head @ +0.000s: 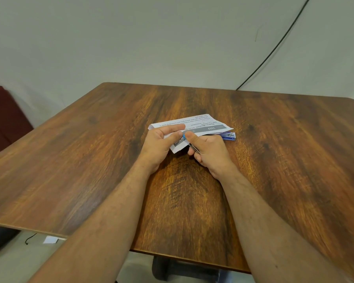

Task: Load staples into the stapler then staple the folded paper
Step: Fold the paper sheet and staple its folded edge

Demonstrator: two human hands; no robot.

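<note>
Right hand (207,149) squeezes the stapler (189,145) on the folded paper's (192,125) near corner; left hand (161,139) pinches paper beside it. Press squarely, firmly.

You had a brown wood-grain table (274,160) pushed close to a plain pale wall (131,37). A black cable (282,39) ran down the wall and dropped behind the table's far edge. A dark red seat (2,121) stood at left. A white scrap (50,240) and a thin black wire (30,238) lay on the floor.
</note>
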